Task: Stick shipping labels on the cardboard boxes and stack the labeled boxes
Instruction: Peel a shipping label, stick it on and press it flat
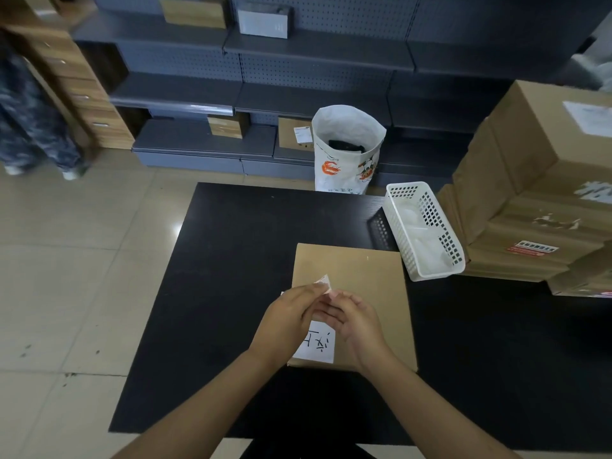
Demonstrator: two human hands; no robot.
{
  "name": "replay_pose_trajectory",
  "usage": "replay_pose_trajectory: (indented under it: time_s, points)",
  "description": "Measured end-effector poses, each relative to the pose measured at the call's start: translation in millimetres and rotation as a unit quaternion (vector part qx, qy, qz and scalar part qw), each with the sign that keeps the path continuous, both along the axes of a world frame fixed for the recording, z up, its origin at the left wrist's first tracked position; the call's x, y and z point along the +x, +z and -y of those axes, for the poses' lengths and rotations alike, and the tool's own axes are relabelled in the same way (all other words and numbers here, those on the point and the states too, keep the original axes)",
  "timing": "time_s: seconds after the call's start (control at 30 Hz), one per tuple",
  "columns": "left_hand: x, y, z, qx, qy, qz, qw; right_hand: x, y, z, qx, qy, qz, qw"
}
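Observation:
A flat brown cardboard box (367,283) lies on the black table (231,266), in front of me. Both hands hover over its near half, fingertips together. My left hand (286,321) and my right hand (354,321) pinch a white shipping label (317,342) between them. The label carries black handwritten characters, and one small corner (324,280) is curled up above my fingers. Its middle is hidden by my hands. Whether it touches the box I cannot tell.
A white perforated plastic basket (424,226) stands at the box's far right corner. A tall stack of brown boxes (536,193), the top one labeled, fills the right side. A white printed sack (347,150) stands behind the table. Grey shelving lines the back wall. A person's legs (29,127) show far left.

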State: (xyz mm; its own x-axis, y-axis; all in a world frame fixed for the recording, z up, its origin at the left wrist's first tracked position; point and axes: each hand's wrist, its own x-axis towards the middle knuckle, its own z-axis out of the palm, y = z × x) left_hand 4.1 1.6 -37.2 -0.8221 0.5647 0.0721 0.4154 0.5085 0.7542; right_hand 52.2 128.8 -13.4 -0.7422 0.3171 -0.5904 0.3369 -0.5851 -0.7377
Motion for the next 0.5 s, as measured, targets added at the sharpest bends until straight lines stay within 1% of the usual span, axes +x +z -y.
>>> replay_pose_trajectory:
  time_s: [0.27,0.43,0.5]
  points:
    - [2.1,-1.5,-2.8,-0.031,-0.011,-0.030,0.999,-0.6,-5.9,-6.9,0.026,0.008,0.008,1.000]
    - [-0.5,-10.0,-2.8,-0.055,-0.048,-0.096,0.993,0.0,-6.8,-12.6,0.049,0.025,0.013,0.998]
    - [-1.1,-10.8,-2.6,-0.063,-0.055,-0.109,0.990,0.5,-5.9,-13.2,0.064,0.031,0.012,0.997]
